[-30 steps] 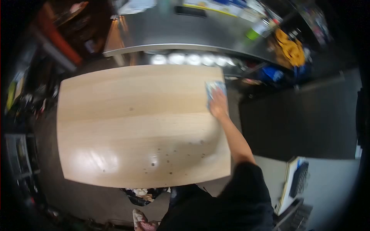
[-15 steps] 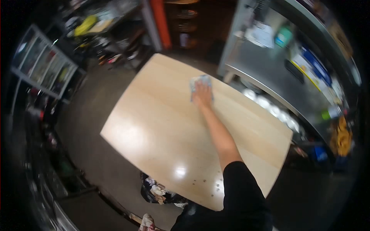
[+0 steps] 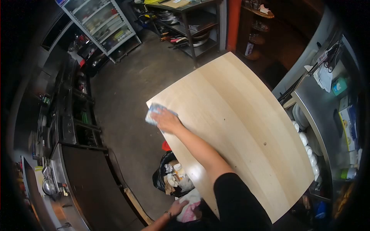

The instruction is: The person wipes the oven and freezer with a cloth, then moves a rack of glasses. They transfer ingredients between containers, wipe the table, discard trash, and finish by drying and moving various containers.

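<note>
My right hand [image 3: 168, 120] presses a light blue and white cloth [image 3: 151, 114] onto the far left corner of a pale wooden table [image 3: 231, 111]. Part of the cloth hangs past the table's edge, and my fingers lie over it. Low in the view, my left hand [image 3: 178, 208] grips a white and pink cloth [image 3: 191, 206] beside the table's near left side. A few small dark crumbs [image 3: 264, 143] dot the tabletop.
Below the table's left edge stands a black-lined bin [image 3: 160, 179] with crumpled paper. A steel counter [image 3: 322, 111] runs along the right, white dishes [image 3: 308, 151] beneath it. A dark-topped steel unit [image 3: 92, 181] is at left, a rack of pans [image 3: 192, 38] behind.
My right hand has swept the cloth from the table's far right edge to its left corner. The view has turned left, and my left hand with its cloth has come into sight.
</note>
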### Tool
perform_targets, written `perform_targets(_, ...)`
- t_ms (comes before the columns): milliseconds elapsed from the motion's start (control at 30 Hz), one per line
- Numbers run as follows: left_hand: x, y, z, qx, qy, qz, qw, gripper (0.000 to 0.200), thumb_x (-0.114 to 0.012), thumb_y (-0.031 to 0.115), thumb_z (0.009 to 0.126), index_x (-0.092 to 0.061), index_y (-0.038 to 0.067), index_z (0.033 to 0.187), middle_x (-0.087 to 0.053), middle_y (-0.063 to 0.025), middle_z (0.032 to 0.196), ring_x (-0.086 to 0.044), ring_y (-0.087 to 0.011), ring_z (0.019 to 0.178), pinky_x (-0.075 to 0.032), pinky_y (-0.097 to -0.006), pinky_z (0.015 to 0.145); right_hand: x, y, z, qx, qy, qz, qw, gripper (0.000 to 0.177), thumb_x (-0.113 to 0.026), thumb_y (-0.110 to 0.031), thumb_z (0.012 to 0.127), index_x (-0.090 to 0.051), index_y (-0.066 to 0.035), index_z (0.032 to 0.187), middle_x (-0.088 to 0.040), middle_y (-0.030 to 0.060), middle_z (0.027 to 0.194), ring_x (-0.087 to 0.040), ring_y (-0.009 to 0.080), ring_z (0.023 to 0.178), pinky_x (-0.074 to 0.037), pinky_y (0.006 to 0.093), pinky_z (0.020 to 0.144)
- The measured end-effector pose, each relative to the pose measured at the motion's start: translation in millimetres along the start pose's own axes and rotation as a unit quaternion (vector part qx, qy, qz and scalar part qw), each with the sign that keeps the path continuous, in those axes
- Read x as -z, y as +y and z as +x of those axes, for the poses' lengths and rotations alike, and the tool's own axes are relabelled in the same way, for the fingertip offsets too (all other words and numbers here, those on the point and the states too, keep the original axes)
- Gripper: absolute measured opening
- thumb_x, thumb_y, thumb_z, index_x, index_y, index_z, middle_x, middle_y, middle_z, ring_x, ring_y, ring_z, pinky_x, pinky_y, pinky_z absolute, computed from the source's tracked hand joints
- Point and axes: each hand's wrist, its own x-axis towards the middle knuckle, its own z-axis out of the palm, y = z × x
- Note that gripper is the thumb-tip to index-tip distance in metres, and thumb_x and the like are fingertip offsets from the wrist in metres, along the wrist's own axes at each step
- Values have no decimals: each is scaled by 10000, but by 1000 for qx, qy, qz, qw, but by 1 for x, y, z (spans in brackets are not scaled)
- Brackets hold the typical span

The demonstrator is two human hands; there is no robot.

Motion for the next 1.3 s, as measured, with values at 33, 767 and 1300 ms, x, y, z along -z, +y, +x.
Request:
perform_targets(33, -3, -7, 13, -39, -25, 43, 998, 381, -513, 252, 854, -526, -17, 1124, -586, -81, 1068, -537, -184, 952, -387, -306, 881, 8, -18, -23, 6, -20, 19, 1000, 475, -490, -241, 784, -457, -119, 1242, -415, -9, 1319, -321, 224, 1253, -208, 387, 1054)
perform_targets(767, -60, 7, 29, -181, -60, 330, 925, 527, -393, 289, 873, -366, -127, 1197, -439, -330, 1170, -441, -393, 1092, -338, -387, 936, 176, -204, -554, -660, 337, -45, 670, 543, -578, 22, 615, -470, -4, 1147, -512, 206, 1072, -507, 351, 1015, -422, 392, 872)
perform_targets(1300, 140, -166, -118, 40, 326, 195, 924, 672, -473, 557, 780, -546, -53, 1054, -553, -269, 1046, -509, -422, 1008, -401, -417, 883, 201, -254, -298, -396, 170, 685, 587, 315, -463, -70, 839, -476, -3, 1146, -572, 120, 1070, -583, 219, 941, -485, 346, 810)
